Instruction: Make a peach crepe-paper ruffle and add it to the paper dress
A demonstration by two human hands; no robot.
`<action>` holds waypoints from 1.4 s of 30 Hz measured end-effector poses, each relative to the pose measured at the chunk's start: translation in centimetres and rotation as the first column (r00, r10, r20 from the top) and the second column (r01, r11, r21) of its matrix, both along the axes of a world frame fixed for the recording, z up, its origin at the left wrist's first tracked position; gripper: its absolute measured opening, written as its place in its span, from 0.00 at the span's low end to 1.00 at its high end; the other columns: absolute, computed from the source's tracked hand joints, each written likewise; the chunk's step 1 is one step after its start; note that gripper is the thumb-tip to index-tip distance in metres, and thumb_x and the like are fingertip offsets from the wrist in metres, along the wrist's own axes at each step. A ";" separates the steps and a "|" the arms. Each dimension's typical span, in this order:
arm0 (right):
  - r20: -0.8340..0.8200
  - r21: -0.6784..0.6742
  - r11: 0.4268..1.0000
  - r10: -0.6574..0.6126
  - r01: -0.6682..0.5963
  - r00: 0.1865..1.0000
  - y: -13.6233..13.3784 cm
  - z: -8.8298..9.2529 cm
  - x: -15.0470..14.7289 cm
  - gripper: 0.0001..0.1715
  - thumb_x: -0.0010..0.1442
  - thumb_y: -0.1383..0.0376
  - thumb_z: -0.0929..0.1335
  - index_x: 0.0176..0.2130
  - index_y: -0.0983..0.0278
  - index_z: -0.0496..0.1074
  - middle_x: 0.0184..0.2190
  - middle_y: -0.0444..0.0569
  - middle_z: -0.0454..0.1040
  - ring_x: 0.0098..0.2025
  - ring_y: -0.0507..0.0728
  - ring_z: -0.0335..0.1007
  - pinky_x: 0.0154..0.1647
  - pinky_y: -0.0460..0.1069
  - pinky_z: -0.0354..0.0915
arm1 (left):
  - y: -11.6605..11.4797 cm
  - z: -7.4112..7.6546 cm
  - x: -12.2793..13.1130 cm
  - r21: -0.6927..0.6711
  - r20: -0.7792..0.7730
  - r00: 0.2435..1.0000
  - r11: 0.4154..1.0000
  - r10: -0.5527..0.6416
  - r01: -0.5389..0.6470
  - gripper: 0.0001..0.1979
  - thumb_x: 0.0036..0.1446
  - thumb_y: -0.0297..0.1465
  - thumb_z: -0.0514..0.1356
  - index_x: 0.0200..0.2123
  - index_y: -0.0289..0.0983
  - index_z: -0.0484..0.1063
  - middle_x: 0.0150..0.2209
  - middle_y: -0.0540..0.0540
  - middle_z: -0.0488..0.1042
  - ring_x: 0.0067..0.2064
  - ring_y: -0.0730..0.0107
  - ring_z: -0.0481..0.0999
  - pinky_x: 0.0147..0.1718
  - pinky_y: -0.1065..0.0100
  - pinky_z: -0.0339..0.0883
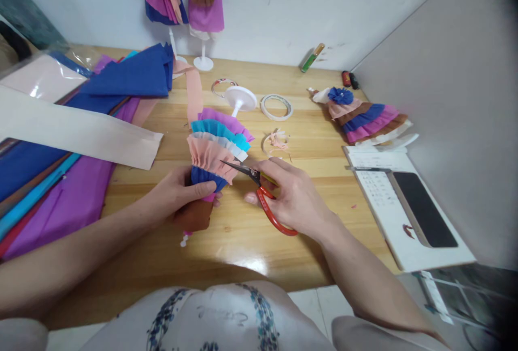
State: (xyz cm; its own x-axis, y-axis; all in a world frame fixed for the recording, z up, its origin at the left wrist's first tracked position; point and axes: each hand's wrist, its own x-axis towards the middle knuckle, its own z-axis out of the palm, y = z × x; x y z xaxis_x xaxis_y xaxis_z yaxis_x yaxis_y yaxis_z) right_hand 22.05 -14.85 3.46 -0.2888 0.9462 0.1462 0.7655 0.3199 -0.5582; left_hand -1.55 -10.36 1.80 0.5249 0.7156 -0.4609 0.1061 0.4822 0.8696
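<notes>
My left hand (pixel 184 192) is wrapped around a small crepe-paper dress (pixel 212 154) on a white stand (pixel 239 97), held upside down over the table. Its ruffles run from purple and turquoise through white and peach to a blue band, with brown paper nearest me. In my right hand (pixel 293 194) are red-handled scissors (pixel 269 211). Their dark blades are slightly parted and point left, with the tips at the peach ruffle; whether they touch the paper I cannot tell.
Folded crepe paper (pixel 133 81) and a cream strip (pixel 81 124) cover the left side. Tape rolls (pixel 276 107) lie beyond my hands. At right are a finished-looking ruffled dress (pixel 364 116), a notebook (pixel 376 200) and a phone (pixel 424 208). Two dressed stands (pixel 203 62) stand by the wall.
</notes>
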 end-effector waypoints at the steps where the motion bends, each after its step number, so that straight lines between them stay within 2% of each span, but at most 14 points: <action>1: 0.000 -0.005 1.000 -0.002 0.002 1.000 0.0 0.0 0.0 0.22 0.62 0.47 0.67 0.40 0.63 0.72 0.29 0.47 0.68 0.27 0.55 0.61 0.28 0.48 0.56 | 0.0 0.0 0.0 -0.001 0.005 1.000 1.000 -0.001 0.001 0.22 0.47 0.44 0.71 0.37 0.33 0.75 0.33 0.44 0.80 0.33 0.64 0.79 0.34 0.66 0.71; 5: 0.003 -0.027 1.000 0.010 -0.009 1.000 0.0 0.2 0.1 0.23 0.62 0.47 0.68 0.42 0.63 0.73 0.30 0.48 0.70 0.28 0.56 0.64 0.29 0.49 0.58 | 0.0 0.0 -0.1 -0.004 0.010 1.000 1.000 -0.004 0.004 0.21 0.47 0.43 0.71 0.38 0.34 0.75 0.33 0.44 0.80 0.33 0.63 0.79 0.35 0.65 0.71; 11: -0.028 -0.019 0.999 0.030 -0.031 0.999 0.0 0.1 0.3 0.24 0.62 0.49 0.69 0.49 0.64 0.74 0.36 0.53 0.76 0.35 0.60 0.72 0.35 0.51 0.65 | 0.0 0.0 -0.1 -0.012 0.000 1.000 1.000 0.004 -0.004 0.22 0.47 0.43 0.71 0.38 0.33 0.75 0.33 0.44 0.80 0.34 0.63 0.78 0.35 0.66 0.70; 15: -0.020 0.012 0.999 0.037 -0.037 0.999 0.0 0.0 0.3 0.25 0.63 0.50 0.68 0.48 0.66 0.75 0.35 0.54 0.77 0.34 0.60 0.74 0.34 0.51 0.66 | -0.1 -0.1 -0.2 -0.031 0.003 1.000 0.999 0.009 -0.009 0.21 0.46 0.42 0.71 0.38 0.33 0.75 0.32 0.44 0.79 0.33 0.64 0.78 0.35 0.66 0.70; 22: -0.067 0.015 0.999 0.039 -0.038 0.997 0.0 -0.1 0.4 0.22 0.62 0.52 0.69 0.49 0.63 0.75 0.41 0.55 0.80 0.39 0.60 0.77 0.39 0.52 0.69 | -0.2 0.1 -0.3 -0.059 0.014 1.000 0.998 0.019 -0.018 0.22 0.46 0.43 0.72 0.38 0.33 0.74 0.31 0.45 0.79 0.33 0.64 0.78 0.34 0.67 0.70; 27: -0.055 0.020 0.999 0.040 -0.039 0.998 -0.1 -0.1 0.5 0.23 0.63 0.51 0.69 0.49 0.64 0.76 0.40 0.55 0.81 0.36 0.59 0.77 0.37 0.51 0.69 | -0.1 -0.2 -0.3 -0.064 0.027 0.999 0.998 0.017 -0.015 0.21 0.46 0.42 0.72 0.38 0.34 0.74 0.31 0.45 0.79 0.32 0.65 0.78 0.33 0.67 0.70; 36: -0.101 -0.044 0.998 0.050 -0.054 0.994 -0.2 0.2 0.6 0.27 0.62 0.44 0.66 0.41 0.64 0.77 0.30 0.49 0.77 0.27 0.55 0.70 0.31 0.48 0.64 | 0.0 -0.2 -0.5 -0.077 0.024 1.000 0.997 -0.002 0.004 0.21 0.47 0.42 0.72 0.39 0.34 0.75 0.33 0.43 0.80 0.35 0.62 0.79 0.36 0.65 0.72; 42: -0.203 -0.142 0.988 0.031 -0.061 0.979 -0.2 0.8 0.4 0.26 0.58 0.43 0.69 0.31 0.63 0.69 0.23 0.41 0.65 0.24 0.50 0.56 0.25 0.46 0.56 | 0.1 0.3 -0.6 -0.037 0.022 1.000 0.999 -0.018 0.018 0.20 0.48 0.42 0.71 0.38 0.33 0.75 0.31 0.43 0.80 0.33 0.62 0.79 0.35 0.65 0.72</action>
State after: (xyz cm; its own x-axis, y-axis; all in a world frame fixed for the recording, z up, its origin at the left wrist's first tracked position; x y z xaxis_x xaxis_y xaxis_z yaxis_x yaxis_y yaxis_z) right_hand 22.46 -15.06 4.23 -0.3113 0.9480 0.0655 0.6206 0.2550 -0.7415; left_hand -2.11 -10.25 2.09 0.5476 0.6885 -0.4756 0.0967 0.5124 0.8533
